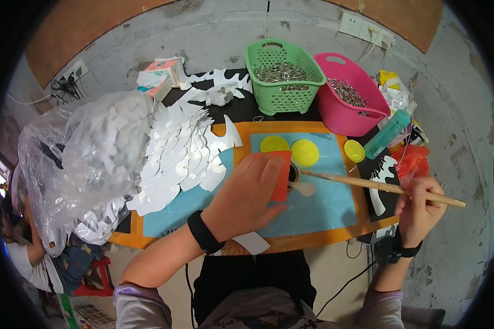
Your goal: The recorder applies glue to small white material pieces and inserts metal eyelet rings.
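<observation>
My left hand (250, 189) is closed on a flat orange-red piece (281, 174), card-like, with the fingers across its face and the thumb at its lower edge. My right hand (420, 205) grips the wooden handle of a long brush (368, 182). The brush points left, its tip beside a small round pot (293, 173) with a dark rim. The orange-red piece partly hides that pot. A pale spoon-shaped thing (303, 189) lies just below the brush tip. Two yellow round discs (305, 152) (274, 145) sit behind the pot on the blue work surface (318, 214).
White cut-out pieces (184, 156) pile up at left beside a clear plastic bag (88, 153). Green (282, 93) and pink (348, 112) baskets of small metal parts stand behind. A teal bottle (387, 134) leans at right. Another person (44, 263) is at far left.
</observation>
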`<state>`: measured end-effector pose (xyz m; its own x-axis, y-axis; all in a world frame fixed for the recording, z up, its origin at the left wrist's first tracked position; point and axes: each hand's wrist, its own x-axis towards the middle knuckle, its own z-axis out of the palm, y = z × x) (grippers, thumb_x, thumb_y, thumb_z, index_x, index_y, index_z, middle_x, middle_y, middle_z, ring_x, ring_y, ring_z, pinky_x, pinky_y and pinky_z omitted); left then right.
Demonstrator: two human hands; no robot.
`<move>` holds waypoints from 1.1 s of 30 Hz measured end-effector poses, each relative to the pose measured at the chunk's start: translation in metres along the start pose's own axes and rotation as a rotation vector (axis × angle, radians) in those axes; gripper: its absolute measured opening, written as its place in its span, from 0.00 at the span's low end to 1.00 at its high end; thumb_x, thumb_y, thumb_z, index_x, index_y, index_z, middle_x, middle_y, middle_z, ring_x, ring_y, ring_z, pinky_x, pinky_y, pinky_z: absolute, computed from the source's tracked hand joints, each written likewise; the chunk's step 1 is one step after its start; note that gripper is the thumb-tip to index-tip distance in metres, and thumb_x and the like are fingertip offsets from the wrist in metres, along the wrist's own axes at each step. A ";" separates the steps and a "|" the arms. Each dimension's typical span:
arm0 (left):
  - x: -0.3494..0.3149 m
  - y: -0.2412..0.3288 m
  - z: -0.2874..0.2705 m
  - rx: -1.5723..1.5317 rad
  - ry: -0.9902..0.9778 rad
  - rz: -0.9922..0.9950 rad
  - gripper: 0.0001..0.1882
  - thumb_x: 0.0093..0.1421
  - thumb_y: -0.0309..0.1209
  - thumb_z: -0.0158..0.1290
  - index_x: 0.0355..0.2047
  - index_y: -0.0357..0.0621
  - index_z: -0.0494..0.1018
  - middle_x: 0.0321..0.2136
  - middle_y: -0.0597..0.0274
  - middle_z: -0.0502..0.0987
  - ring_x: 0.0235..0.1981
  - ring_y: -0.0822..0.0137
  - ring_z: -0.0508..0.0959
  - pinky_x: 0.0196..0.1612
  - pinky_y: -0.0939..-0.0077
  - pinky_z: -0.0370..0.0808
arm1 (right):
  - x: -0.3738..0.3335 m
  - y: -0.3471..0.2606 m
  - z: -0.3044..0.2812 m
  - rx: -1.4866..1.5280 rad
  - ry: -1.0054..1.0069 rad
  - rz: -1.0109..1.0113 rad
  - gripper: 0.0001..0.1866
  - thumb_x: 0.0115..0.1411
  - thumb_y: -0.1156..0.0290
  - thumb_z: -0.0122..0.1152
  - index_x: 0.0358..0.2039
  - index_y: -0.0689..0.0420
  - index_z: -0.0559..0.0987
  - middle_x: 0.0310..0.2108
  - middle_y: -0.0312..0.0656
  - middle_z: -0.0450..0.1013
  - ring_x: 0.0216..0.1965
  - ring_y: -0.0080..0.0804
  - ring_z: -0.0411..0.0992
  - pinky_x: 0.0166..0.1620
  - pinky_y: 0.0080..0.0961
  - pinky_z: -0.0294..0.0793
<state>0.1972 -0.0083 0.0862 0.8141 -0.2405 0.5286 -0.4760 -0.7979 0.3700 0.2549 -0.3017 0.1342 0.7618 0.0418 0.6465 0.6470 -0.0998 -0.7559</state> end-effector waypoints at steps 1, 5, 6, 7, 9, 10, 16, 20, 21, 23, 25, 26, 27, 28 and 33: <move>0.000 0.000 0.000 0.005 -0.013 -0.016 0.40 0.41 0.30 0.70 0.51 0.38 0.59 0.44 0.45 0.70 0.44 0.46 0.72 0.47 0.59 0.71 | 0.004 -0.005 0.009 0.038 -0.027 0.014 0.07 0.60 0.78 0.58 0.25 0.65 0.74 0.19 0.41 0.72 0.12 0.18 0.64 0.16 0.14 0.61; 0.001 0.001 0.000 0.001 -0.038 -0.054 0.40 0.41 0.30 0.70 0.51 0.38 0.59 0.45 0.46 0.71 0.42 0.47 0.72 0.46 0.59 0.71 | 0.018 -0.015 0.023 -0.010 -0.123 0.015 0.07 0.60 0.77 0.60 0.25 0.64 0.75 0.18 0.38 0.72 0.13 0.16 0.64 0.16 0.14 0.61; 0.001 0.001 0.001 0.000 -0.024 -0.039 0.40 0.41 0.30 0.70 0.52 0.38 0.59 0.44 0.46 0.71 0.42 0.47 0.72 0.46 0.60 0.71 | 0.020 -0.017 0.026 0.000 -0.136 0.019 0.07 0.60 0.77 0.61 0.25 0.64 0.75 0.18 0.37 0.72 0.13 0.16 0.64 0.17 0.13 0.60; 0.001 0.000 0.002 0.000 -0.011 -0.024 0.40 0.41 0.30 0.70 0.52 0.38 0.59 0.44 0.46 0.71 0.42 0.47 0.72 0.46 0.60 0.71 | 0.021 -0.018 0.028 0.011 -0.149 0.023 0.08 0.60 0.76 0.61 0.25 0.64 0.76 0.18 0.36 0.72 0.13 0.15 0.64 0.17 0.13 0.60; 0.001 -0.001 0.003 -0.001 -0.015 -0.025 0.40 0.41 0.30 0.70 0.52 0.38 0.59 0.44 0.46 0.71 0.42 0.47 0.72 0.46 0.60 0.71 | 0.023 -0.019 0.035 0.006 -0.167 0.039 0.08 0.59 0.76 0.62 0.24 0.63 0.76 0.17 0.35 0.71 0.13 0.15 0.64 0.17 0.12 0.60; 0.001 -0.002 0.003 -0.001 -0.019 -0.025 0.40 0.41 0.30 0.70 0.52 0.38 0.59 0.44 0.46 0.71 0.42 0.47 0.72 0.46 0.60 0.71 | 0.023 -0.020 0.038 0.002 -0.184 0.055 0.08 0.59 0.77 0.62 0.24 0.63 0.76 0.17 0.34 0.71 0.13 0.15 0.64 0.18 0.12 0.60; 0.001 -0.005 0.007 0.035 -0.015 -0.008 0.41 0.42 0.31 0.69 0.53 0.39 0.58 0.45 0.46 0.70 0.43 0.47 0.72 0.46 0.59 0.71 | 0.022 -0.023 0.056 -0.010 -0.229 0.053 0.08 0.58 0.78 0.65 0.23 0.63 0.76 0.17 0.33 0.70 0.16 0.14 0.65 0.20 0.12 0.60; 0.007 -0.002 0.007 0.007 -0.004 -0.018 0.41 0.42 0.32 0.69 0.53 0.39 0.60 0.46 0.47 0.70 0.43 0.47 0.72 0.47 0.59 0.71 | 0.022 -0.008 0.077 -0.005 -0.365 0.076 0.09 0.54 0.76 0.70 0.22 0.63 0.77 0.17 0.33 0.71 0.17 0.15 0.65 0.20 0.14 0.59; 0.008 -0.001 0.008 0.023 -0.020 -0.035 0.41 0.42 0.33 0.69 0.54 0.38 0.60 0.45 0.47 0.70 0.43 0.47 0.72 0.47 0.59 0.71 | 0.022 -0.004 0.080 -0.051 -0.405 0.045 0.09 0.54 0.76 0.70 0.22 0.62 0.77 0.17 0.33 0.71 0.17 0.15 0.65 0.20 0.15 0.59; 0.010 0.000 0.012 0.039 -0.036 -0.052 0.41 0.42 0.33 0.69 0.54 0.38 0.61 0.45 0.48 0.70 0.44 0.47 0.72 0.47 0.59 0.71 | 0.021 0.001 0.085 -0.124 -0.445 -0.019 0.09 0.53 0.75 0.71 0.23 0.62 0.78 0.17 0.32 0.71 0.16 0.14 0.63 0.19 0.17 0.59; 0.009 -0.001 0.017 0.116 0.002 -0.024 0.41 0.41 0.33 0.69 0.54 0.37 0.62 0.45 0.48 0.70 0.44 0.48 0.72 0.47 0.59 0.71 | 0.021 -0.002 0.085 -0.091 -0.439 -0.007 0.09 0.54 0.75 0.70 0.22 0.62 0.77 0.17 0.32 0.71 0.16 0.14 0.63 0.19 0.16 0.59; 0.008 -0.002 0.018 0.117 0.002 -0.025 0.41 0.41 0.33 0.69 0.54 0.37 0.62 0.45 0.48 0.70 0.44 0.48 0.72 0.47 0.59 0.71 | 0.022 -0.005 0.084 -0.061 -0.431 0.007 0.09 0.54 0.76 0.70 0.22 0.62 0.77 0.17 0.32 0.71 0.16 0.14 0.64 0.19 0.15 0.59; 0.007 -0.004 0.020 0.132 0.016 -0.015 0.40 0.42 0.32 0.69 0.54 0.37 0.61 0.45 0.48 0.70 0.43 0.48 0.72 0.47 0.59 0.71 | 0.022 -0.008 0.082 -0.060 -0.434 0.008 0.09 0.54 0.76 0.70 0.22 0.62 0.77 0.17 0.32 0.71 0.16 0.14 0.64 0.19 0.15 0.59; 0.005 -0.005 0.021 0.146 0.030 -0.004 0.40 0.42 0.32 0.68 0.54 0.37 0.61 0.45 0.48 0.70 0.43 0.48 0.72 0.46 0.59 0.71 | 0.023 -0.013 0.078 -0.016 -0.358 0.036 0.09 0.55 0.77 0.69 0.22 0.62 0.77 0.17 0.32 0.71 0.16 0.14 0.64 0.19 0.14 0.59; 0.006 -0.006 0.015 0.165 0.030 0.031 0.38 0.43 0.29 0.66 0.54 0.37 0.61 0.46 0.48 0.69 0.43 0.48 0.72 0.46 0.59 0.72 | 0.030 -0.015 0.053 0.056 -0.115 0.067 0.10 0.63 0.75 0.59 0.24 0.62 0.73 0.15 0.34 0.68 0.12 0.15 0.65 0.15 0.12 0.59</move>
<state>0.2095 -0.0134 0.0757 0.7884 -0.2519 0.5612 -0.4377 -0.8708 0.2240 0.2702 -0.2459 0.1591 0.8000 0.1513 0.5806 0.5928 -0.0507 -0.8037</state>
